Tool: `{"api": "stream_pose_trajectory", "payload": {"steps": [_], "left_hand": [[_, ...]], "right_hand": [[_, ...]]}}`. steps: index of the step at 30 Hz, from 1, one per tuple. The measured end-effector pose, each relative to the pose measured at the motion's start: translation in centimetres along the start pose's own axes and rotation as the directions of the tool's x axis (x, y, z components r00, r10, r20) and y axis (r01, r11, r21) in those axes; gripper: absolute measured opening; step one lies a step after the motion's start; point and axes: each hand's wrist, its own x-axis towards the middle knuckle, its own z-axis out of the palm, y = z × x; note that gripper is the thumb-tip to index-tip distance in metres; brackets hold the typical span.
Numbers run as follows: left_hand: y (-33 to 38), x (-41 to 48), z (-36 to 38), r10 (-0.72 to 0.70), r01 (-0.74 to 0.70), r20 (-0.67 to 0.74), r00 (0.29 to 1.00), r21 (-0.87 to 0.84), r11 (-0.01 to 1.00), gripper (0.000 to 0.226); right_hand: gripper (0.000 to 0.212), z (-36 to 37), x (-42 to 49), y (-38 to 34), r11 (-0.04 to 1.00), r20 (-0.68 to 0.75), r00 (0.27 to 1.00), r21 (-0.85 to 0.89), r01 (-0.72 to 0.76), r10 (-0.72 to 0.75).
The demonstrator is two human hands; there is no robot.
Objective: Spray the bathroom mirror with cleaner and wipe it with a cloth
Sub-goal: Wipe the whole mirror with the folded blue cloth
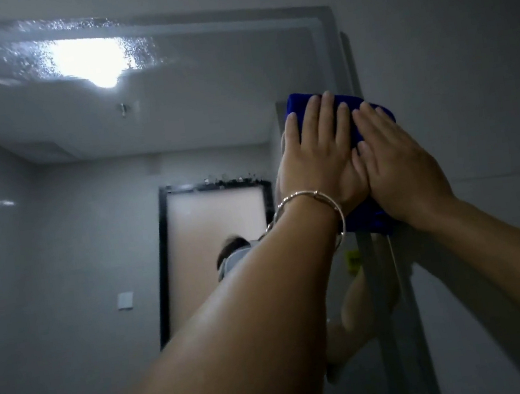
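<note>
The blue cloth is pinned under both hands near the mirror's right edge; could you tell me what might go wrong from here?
1. The blue cloth sits at the mirror's right edge, so a stroke could run onto the wall and leave the border strip unwiped.
2. Wet droplets across the mirror's top lie far from the cloth and may dry into streaks.
3. The left hand and right hand overlap at full reach; the cloth's loose lower end could slip free.

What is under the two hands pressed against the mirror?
A blue cloth lies flat under the left hand and right hand, against the mirror near its right edge. The cloth's middle and the glass behind it are covered.
</note>
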Motion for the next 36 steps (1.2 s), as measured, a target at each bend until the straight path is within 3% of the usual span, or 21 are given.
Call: {"api": "stream_pose_trajectory", "payload": {"steps": [4,9,16,21,28,36], "left_hand": [[1.6,-5.2,0.4,0.027,-0.025,0.029,0.999,-0.057,0.998,0.060],[2.4,-10.7,0.1,0.084,-0.076,0.126,0.988,-0.071,0.995,0.060],[-0.9,-10.9,-0.9,0.161,-0.157,0.136,0.977,-0.038,0.987,0.060],[-8.4,-8.8,-2.7,0.071,-0.080,0.118,0.990,0.075,0.994,0.062],[-22.8,-13.5,-5.9,-0.164,0.131,0.126,0.978,0.239,0.962,0.062],[-27.9,-23.2,-7.2,-0.342,0.318,0.162,0.926,0.157,0.935,0.055]], "right_hand": [[0.046,0.4,-5.9,-1.3,0.999,0.020,0.999,0.036,-0.038,0.037],[0.045,0.3,-11.5,-3.4,0.994,0.065,0.994,-0.065,-0.083,0.088],[0.054,0.9,-10.4,-5.7,0.984,0.136,0.985,-0.159,-0.082,0.104],[0.053,3.2,-4.2,-10.6,0.994,0.100,0.994,-0.102,-0.031,0.041],[0.056,9.0,1.2,-24.9,0.991,-0.004,0.991,-0.015,0.136,-0.136],[0.060,12.1,-3.3,-34.0,0.966,0.100,0.961,0.007,0.258,-0.257]]}}
